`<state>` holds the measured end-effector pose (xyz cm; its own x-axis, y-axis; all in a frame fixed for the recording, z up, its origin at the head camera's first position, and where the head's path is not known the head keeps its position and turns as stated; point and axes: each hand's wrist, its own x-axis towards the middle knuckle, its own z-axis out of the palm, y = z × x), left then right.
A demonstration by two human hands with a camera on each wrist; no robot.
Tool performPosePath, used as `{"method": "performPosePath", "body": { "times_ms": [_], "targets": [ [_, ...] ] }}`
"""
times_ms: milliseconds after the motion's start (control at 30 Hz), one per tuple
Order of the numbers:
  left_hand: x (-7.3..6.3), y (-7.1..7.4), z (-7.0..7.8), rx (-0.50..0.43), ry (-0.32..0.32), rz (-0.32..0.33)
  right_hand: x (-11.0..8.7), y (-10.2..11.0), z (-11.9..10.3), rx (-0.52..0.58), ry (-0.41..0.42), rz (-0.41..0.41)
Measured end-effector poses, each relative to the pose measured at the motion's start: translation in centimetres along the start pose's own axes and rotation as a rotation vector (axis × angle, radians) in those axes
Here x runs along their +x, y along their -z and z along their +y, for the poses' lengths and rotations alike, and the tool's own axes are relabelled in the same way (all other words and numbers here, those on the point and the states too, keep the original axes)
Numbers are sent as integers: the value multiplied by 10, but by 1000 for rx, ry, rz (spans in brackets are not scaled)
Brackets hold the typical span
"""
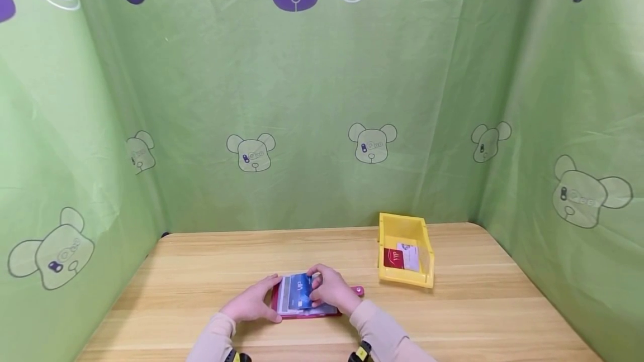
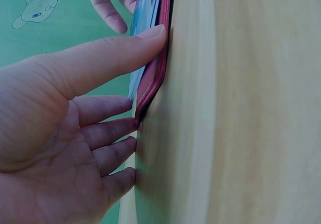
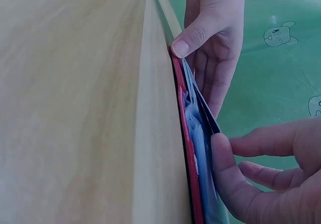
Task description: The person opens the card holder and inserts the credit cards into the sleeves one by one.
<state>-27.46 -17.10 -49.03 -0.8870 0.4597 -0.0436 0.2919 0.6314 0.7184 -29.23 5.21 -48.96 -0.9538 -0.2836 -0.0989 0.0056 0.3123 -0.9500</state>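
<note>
A red card holder with clear plastic sleeves lies spread on the table. My right hand pinches a blue card between thumb and fingers, its right edge lifted off the sleeves. In the right wrist view, that card's dark underside stands at a slant above the sleeves. My left hand rests at the holder's left end, its thumb on the near corner and its fingers extended along the side. The left wrist view shows that thumb pressing on the red edge.
A yellow bin stands at the back right of the wooden table. Inside it lie a red card and a whitish card. A pink strap tab sticks out beyond my right hand. Green curtains surround the table.
</note>
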Motion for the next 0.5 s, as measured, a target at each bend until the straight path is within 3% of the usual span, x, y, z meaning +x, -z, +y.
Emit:
{"method": "performPosePath", "body": {
  "times_ms": [500],
  "targets": [
    [1,1,0,-7,9,-5,2,-11,-5,-45,44,-35]
  ]
}}
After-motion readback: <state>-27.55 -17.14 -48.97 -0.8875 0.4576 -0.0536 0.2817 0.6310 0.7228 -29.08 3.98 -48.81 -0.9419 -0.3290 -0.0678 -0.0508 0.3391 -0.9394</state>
